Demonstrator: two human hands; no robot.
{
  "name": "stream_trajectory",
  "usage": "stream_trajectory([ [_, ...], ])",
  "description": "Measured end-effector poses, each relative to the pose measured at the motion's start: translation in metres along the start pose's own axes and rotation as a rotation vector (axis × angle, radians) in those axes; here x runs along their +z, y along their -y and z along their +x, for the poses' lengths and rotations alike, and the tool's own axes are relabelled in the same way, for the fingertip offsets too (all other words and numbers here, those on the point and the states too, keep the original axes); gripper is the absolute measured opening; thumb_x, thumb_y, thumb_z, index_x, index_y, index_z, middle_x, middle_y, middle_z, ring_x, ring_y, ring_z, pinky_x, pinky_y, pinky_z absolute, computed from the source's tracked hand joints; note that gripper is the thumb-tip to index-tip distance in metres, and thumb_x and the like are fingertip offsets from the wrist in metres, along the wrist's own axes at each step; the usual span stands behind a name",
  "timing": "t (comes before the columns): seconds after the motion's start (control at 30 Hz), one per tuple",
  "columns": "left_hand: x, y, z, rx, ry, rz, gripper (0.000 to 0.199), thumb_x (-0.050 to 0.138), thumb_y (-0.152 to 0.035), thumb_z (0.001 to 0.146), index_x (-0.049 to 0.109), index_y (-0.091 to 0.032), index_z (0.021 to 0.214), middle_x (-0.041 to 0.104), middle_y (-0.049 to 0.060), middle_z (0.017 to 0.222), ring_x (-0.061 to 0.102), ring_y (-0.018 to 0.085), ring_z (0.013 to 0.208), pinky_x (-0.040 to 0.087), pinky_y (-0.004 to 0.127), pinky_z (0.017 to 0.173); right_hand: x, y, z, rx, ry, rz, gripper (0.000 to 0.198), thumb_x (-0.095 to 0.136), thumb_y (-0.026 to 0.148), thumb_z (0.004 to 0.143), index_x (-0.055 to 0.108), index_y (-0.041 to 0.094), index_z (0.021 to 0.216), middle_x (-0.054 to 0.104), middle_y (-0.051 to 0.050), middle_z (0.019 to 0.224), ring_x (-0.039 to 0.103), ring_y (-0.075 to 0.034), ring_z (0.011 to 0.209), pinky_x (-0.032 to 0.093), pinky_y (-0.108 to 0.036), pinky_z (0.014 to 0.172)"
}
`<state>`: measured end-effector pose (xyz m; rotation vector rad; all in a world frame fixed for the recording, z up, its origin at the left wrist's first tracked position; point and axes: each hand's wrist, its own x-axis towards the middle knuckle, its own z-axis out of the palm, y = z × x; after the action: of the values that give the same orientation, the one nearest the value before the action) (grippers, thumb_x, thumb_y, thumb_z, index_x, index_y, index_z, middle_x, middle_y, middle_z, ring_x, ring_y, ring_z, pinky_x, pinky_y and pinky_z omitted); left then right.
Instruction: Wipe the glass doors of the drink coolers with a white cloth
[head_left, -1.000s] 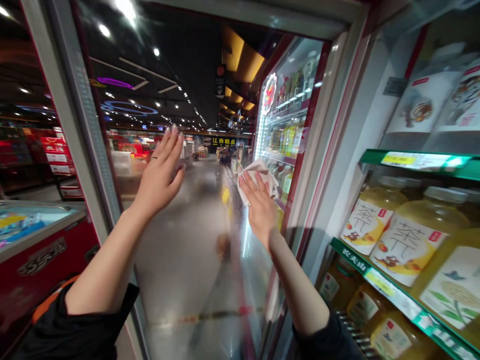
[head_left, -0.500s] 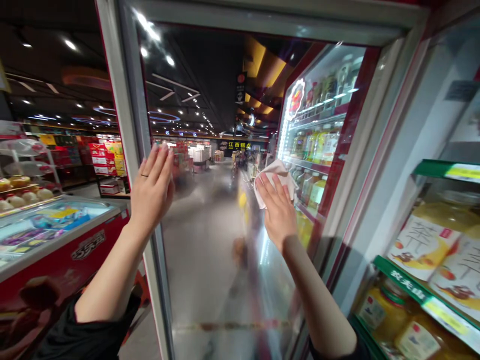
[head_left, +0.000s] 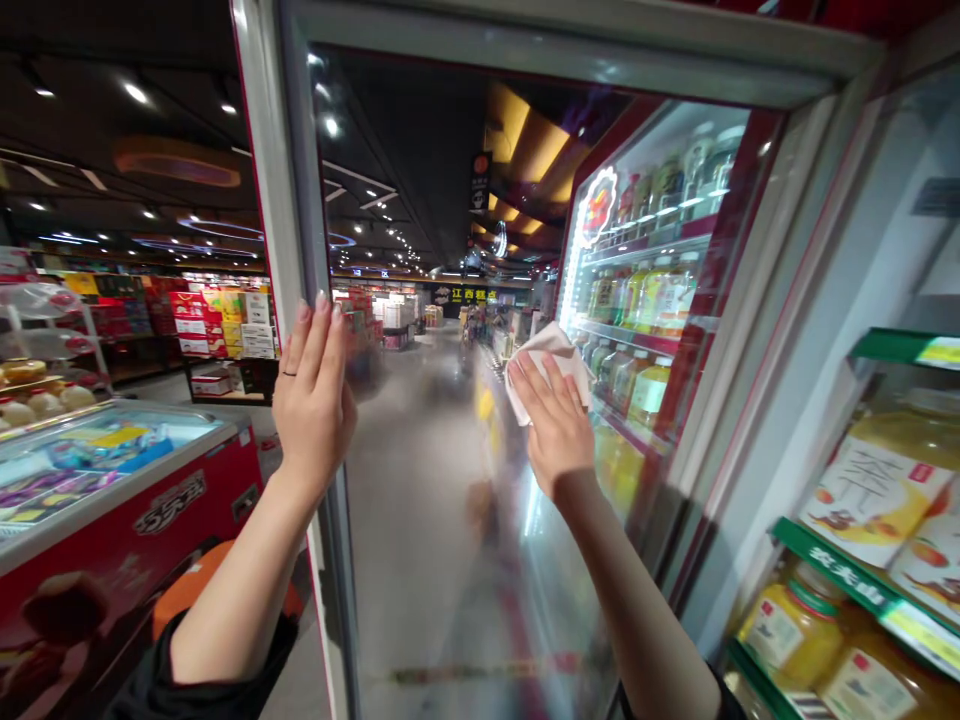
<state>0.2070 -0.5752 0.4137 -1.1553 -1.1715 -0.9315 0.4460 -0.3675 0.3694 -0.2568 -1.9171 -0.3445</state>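
My left hand (head_left: 315, 395) lies with its fingers stretched out against the left upright of a glass door's pale metal frame (head_left: 289, 230). It holds nothing, and a thin dark ring shows on one finger. My right hand (head_left: 559, 420) presses a white cloth or paper wipe (head_left: 574, 368) flat against the door glass (head_left: 420, 500). The fingers lie spread over the wipe, whose corners stick out above and beside them. Blurry, cloudy smears show on the lower glass. The wipe's underside is hidden.
At right, a cooler's green-edged shelves (head_left: 832, 570) hold bottles of yellow drink (head_left: 874, 490). A red chest freezer (head_left: 172, 500) stands at left, with an orange object (head_left: 196, 585) beside it. Another lit drinks display (head_left: 645, 270) and the shop aisle show in the glass.
The door's left upright and my left hand sit a little farther right in view. My right hand and the wipe stay at nearly the same spot in the picture.
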Motion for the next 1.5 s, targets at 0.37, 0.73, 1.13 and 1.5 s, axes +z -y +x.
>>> stream_trajectory([
  [0.37,-0.001,0.013,-0.001,0.071,0.057,0.002,0.093,0.034,0.005,0.100,0.013,-0.038,0.180,0.025,-0.005,0.185,0.025,0.023,0.173,0.031,0.051,0.143,0.002,0.049,0.079,-0.010,0.045,0.019,0.089,0.036,-0.006,0.096,0.033,0.032,0.177,0.040,0.003,0.181,0.024,-0.022,0.174,0.030,-0.058,0.142],
  [0.73,-0.006,0.024,-0.013,0.048,0.056,-0.052,0.083,0.034,-0.001,0.107,0.017,-0.037,0.180,0.025,-0.004,0.186,0.023,0.020,0.173,0.025,0.046,0.145,0.007,0.032,0.065,0.050,-0.015,-0.055,0.098,0.043,0.000,0.099,0.006,0.040,0.180,0.037,0.003,0.184,0.027,-0.028,0.173,0.030,-0.062,0.141],
  [1.13,0.009,0.036,-0.022,-0.055,0.036,-0.160,0.082,0.037,-0.008,0.109,0.013,-0.041,0.180,0.019,-0.003,0.188,0.019,0.024,0.174,0.021,0.053,0.144,0.051,0.102,0.043,-0.059,0.111,-0.071,0.085,0.043,0.004,0.103,0.019,0.030,0.180,0.044,0.000,0.179,0.035,-0.024,0.170,0.057,-0.045,0.122],
  [1.5,0.019,0.035,-0.031,-0.241,-0.048,-0.219,0.067,0.044,-0.031,0.117,0.020,-0.041,0.179,0.029,0.000,0.186,0.030,0.024,0.171,0.031,0.049,0.141,0.058,0.114,0.102,-0.040,0.081,-0.028,0.091,0.044,0.001,0.100,0.014,0.031,0.181,0.034,0.001,0.184,0.024,-0.027,0.174,0.035,-0.057,0.140],
])
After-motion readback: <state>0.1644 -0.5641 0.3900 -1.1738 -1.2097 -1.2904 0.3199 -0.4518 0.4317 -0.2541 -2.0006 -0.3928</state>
